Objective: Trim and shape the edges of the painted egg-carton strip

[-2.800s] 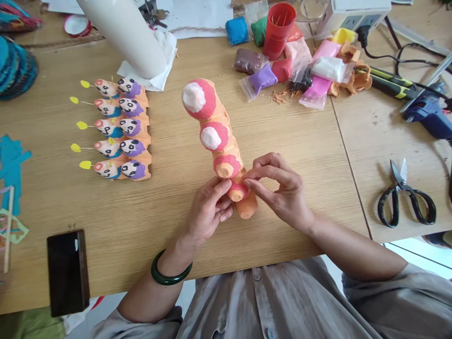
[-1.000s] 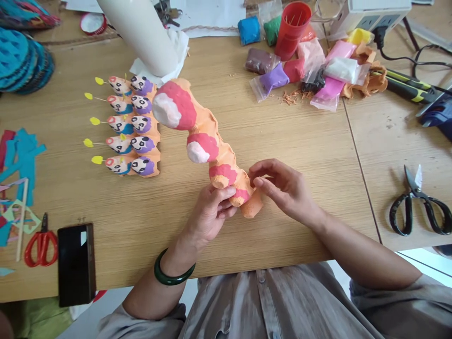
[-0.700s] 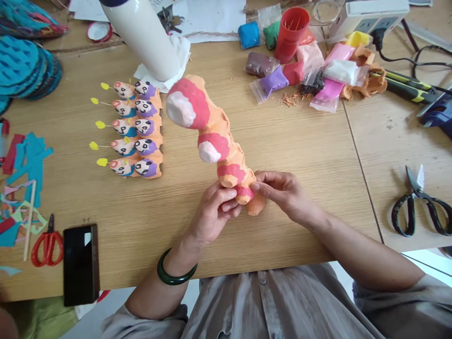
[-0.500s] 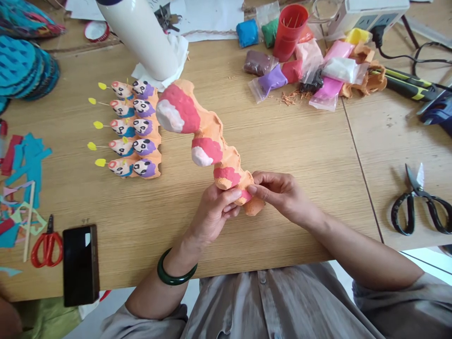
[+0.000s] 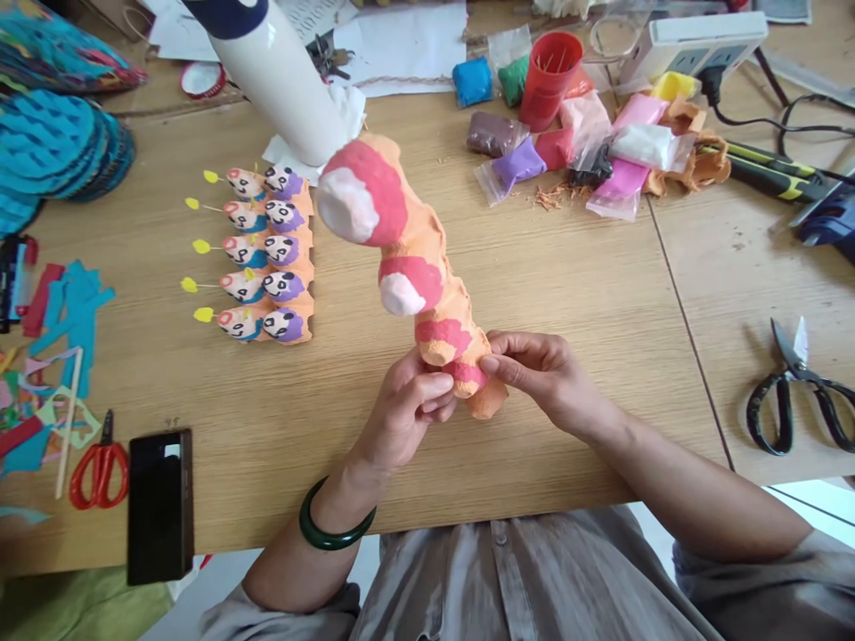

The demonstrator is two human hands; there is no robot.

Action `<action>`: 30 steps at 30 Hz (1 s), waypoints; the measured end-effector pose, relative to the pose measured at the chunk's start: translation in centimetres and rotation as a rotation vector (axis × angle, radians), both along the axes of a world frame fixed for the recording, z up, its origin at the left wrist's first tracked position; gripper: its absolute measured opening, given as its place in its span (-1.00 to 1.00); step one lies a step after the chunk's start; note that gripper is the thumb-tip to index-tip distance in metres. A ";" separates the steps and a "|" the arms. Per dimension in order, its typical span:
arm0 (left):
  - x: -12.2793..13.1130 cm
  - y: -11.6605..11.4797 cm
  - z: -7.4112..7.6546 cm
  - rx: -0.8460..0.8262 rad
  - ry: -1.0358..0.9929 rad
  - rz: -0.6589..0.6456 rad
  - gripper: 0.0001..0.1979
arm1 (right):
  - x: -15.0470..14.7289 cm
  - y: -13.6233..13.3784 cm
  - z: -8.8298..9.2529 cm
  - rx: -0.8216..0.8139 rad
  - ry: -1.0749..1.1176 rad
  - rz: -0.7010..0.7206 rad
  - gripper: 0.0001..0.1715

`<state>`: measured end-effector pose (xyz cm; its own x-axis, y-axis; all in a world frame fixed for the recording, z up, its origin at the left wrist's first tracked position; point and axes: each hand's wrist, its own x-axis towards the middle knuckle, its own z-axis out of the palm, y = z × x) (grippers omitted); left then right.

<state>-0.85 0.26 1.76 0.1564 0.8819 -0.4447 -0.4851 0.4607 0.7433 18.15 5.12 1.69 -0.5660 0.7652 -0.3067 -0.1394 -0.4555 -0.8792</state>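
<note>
Left hand [image 5: 407, 414] and right hand [image 5: 544, 378] are grasping a light, stiff but easily crushed egg-carton strip [image 5: 427, 245] gently by its lower end, where fingers can pinch it securely.

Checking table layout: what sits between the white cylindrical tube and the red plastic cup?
Head view: a white paper sheet, then a blue clay packet and a green clay packet.

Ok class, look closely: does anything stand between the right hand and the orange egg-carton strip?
Nothing visible does: the right hand touches the lower end of the orange egg-carton strip, which the left hand also holds.
</note>
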 end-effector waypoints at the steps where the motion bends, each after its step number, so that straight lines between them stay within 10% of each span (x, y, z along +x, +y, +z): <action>1: 0.0 0.0 0.0 -0.008 0.005 0.009 -0.79 | 0.0 0.0 0.0 0.008 0.000 -0.004 -0.59; 18: 0.7 0.1 0.1 -0.038 0.141 0.036 -0.67 | -0.1 -0.1 0.2 -0.096 -0.002 0.038 -0.56; 30: 0.7 0.3 0.1 -0.076 0.146 0.039 -0.75 | 0.0 -0.4 0.9 0.220 -0.038 0.060 -0.58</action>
